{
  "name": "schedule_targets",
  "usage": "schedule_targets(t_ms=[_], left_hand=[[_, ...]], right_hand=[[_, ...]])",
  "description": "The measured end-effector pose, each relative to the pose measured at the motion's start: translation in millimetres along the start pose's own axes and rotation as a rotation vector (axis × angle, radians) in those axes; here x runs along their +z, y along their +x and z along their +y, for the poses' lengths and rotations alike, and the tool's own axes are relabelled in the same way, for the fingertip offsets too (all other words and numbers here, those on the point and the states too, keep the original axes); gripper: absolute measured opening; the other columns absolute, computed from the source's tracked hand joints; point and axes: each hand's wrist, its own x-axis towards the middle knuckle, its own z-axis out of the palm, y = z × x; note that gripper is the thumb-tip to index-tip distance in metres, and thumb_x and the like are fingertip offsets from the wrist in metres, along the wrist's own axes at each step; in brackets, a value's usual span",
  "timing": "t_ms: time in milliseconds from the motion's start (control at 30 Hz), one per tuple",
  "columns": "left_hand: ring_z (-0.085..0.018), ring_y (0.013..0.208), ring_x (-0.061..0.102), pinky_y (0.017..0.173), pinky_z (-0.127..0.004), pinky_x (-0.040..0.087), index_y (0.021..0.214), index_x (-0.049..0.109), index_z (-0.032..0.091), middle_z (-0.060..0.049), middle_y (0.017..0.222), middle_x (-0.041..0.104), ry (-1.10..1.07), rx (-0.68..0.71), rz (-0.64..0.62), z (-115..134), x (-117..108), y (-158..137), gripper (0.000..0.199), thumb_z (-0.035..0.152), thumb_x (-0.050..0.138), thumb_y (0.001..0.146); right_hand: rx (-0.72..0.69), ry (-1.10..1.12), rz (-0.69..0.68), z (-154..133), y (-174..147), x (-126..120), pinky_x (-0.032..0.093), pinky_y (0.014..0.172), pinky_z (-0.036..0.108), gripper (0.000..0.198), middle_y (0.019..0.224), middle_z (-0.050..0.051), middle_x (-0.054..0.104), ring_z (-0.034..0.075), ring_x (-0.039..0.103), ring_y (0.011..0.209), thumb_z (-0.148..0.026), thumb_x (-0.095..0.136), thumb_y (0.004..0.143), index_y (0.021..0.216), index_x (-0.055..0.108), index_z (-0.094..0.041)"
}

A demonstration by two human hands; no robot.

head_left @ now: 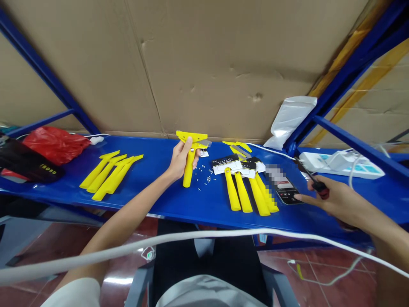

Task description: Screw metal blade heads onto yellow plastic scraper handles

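My left hand (pixel 179 160) is closed around a yellow T-shaped scraper (pixel 188 172), its head up and my thumb on the joint. Just right of it, small screws (pixel 208 179) lie scattered on the blue table (pixel 179 204). In my right hand (pixel 340 198) is a screwdriver (pixel 320 187) with a red and black handle, its shaft pointing up and left. My right thumb reaches the lower edge of a lit phone (pixel 289 197). Several yellow scraper handles (pixel 252 194) with black-and-white cards over their tops lie left of the phone.
More yellow handles (pixel 110 177) lie at left, near a red plastic bag (pixel 56 143) and a black bag (pixel 28 164). Yellow pieces (pixel 240 150) lie at the back. A white power strip (pixel 341 164) stands at right. A white cable (pixel 204 235) crosses in front.
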Motion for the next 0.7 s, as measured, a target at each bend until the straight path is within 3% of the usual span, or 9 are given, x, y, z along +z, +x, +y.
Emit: schedule_targets(t_ms=[167, 333, 533, 700], left_hand=[[-0.008, 0.042, 0.056, 0.038, -0.023, 0.045, 0.107, 0.058, 0.022, 0.003, 0.078, 0.071, -0.006, -0.008, -0.012, -2.3, -1.9, 0.4, 0.055, 0.073, 0.076, 0.097], [-0.008, 0.043, 0.057, 0.038, -0.023, 0.046, 0.106, 0.059, 0.021, 0.002, 0.079, 0.072, 0.013, -0.012, -0.017, -3.0, -2.5, 0.7, 0.054, 0.072, 0.075, 0.098], [-0.008, 0.042, 0.056, 0.038, -0.023, 0.045, 0.106, 0.061, 0.022, 0.002, 0.077, 0.071, 0.038, -0.034, -0.023, -4.1, -2.3, 0.3, 0.055, 0.074, 0.075, 0.096], [-0.008, 0.041, 0.056, 0.038, -0.022, 0.045, 0.104, 0.061, 0.021, 0.001, 0.075, 0.072, 0.052, -0.040, -0.040, -3.0, -1.6, -1.2, 0.053, 0.073, 0.075, 0.097]], right_hand=[[0.031, -0.021, -0.039, 3.1, 0.0, 1.6, 0.045, 0.064, 0.047, 0.034, 0.075, 0.009, 0.067, 0.028, 0.056, 0.057, -0.053, 0.088, 0.082, 0.082, 0.059, -0.035], [0.001, -0.067, -0.022, 12.4, 11.0, 8.2, 0.048, 0.065, 0.050, 0.053, 0.069, 0.008, 0.065, 0.033, 0.061, 0.062, -0.073, 0.088, 0.064, 0.075, 0.057, -0.032], [-0.041, -0.081, 0.011, 29.5, 17.2, 15.2, 0.048, 0.070, 0.051, 0.047, 0.079, 0.009, 0.071, 0.031, 0.060, 0.063, -0.067, 0.087, 0.072, 0.083, 0.056, -0.033], [0.015, -0.121, -0.017, 27.6, 20.5, 12.8, 0.048, 0.070, 0.051, 0.045, 0.076, 0.011, 0.071, 0.034, 0.062, 0.065, -0.065, 0.087, 0.067, 0.077, 0.058, -0.032]])
